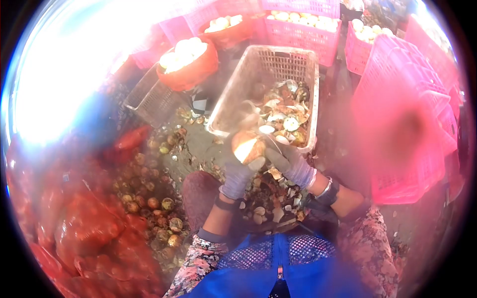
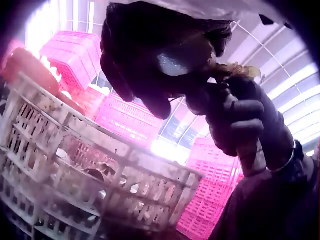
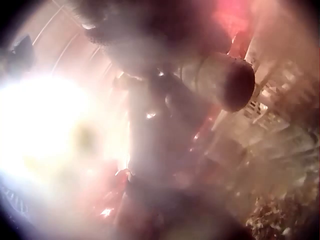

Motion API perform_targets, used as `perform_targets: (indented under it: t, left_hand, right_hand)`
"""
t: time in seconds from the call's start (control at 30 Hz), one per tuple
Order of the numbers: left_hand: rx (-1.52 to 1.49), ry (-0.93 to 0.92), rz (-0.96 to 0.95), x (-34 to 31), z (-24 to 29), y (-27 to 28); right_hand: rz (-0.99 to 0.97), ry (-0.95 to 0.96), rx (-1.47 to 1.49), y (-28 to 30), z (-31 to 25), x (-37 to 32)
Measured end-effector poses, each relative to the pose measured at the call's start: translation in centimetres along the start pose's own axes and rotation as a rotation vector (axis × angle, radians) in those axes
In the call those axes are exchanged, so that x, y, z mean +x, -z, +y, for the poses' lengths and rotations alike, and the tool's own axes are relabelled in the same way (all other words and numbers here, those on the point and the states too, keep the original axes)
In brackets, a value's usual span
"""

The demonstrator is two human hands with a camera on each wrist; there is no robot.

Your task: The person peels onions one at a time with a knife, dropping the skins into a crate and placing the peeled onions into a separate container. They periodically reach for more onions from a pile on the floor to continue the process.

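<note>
A partly peeled onion [image 1: 247, 147], brown skin on its sides and a bright pale patch facing up, is held in my gloved left hand [image 1: 237, 176]. In the left wrist view the onion [image 2: 175, 65] shows as a pale shiny patch among dark fingers. My gloved right hand [image 1: 294, 166] is right beside the onion, its fingers [image 2: 245, 122] curled round a tool with a round handle [image 2: 251, 157]. The butt of this handle [image 3: 235, 85] also shows in the blurred right wrist view. The tool's working end is hidden.
Ahead stands a dirty pale crate [image 1: 213, 119] with peelings and onions. Unpeeled onions [image 1: 154, 203] lie on the ground at left beside red net sacks [image 1: 89, 223]. Pink crates [image 1: 397, 134] are stacked at right. Peeled onions fill an orange basket [image 1: 191, 74] at the back.
</note>
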State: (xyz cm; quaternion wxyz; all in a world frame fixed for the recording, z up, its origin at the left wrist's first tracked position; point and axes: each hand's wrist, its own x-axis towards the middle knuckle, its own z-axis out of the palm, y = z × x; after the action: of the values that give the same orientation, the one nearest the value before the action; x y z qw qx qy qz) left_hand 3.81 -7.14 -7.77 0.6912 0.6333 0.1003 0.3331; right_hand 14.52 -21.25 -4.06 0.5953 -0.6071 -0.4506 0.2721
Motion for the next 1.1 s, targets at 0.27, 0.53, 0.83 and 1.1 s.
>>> perform_targets:
  t: [0.27,0.53,0.83,1.1]
  left_hand:
    - [-0.192,0.040,0.007,-0.2,0.5,0.5]
    - [-0.063,-0.087,-0.039,-0.4,1.1,-0.1]
    - [-0.390,0.370,-0.066,-1.7,0.5,0.7]
    - [-0.474,0.200,-0.115,-2.4,1.2,-0.6]
  right_hand:
    - [0.016,0.154,-0.607,0.0,1.1,0.2]
    - [0.122,0.414,-0.792,-0.5,5.2,0.8]
    - [0.046,0.108,-0.926,-0.4,3.3,1.0]
    - [-0.061,-0.091,-1.078,-0.4,2.4,1.8]
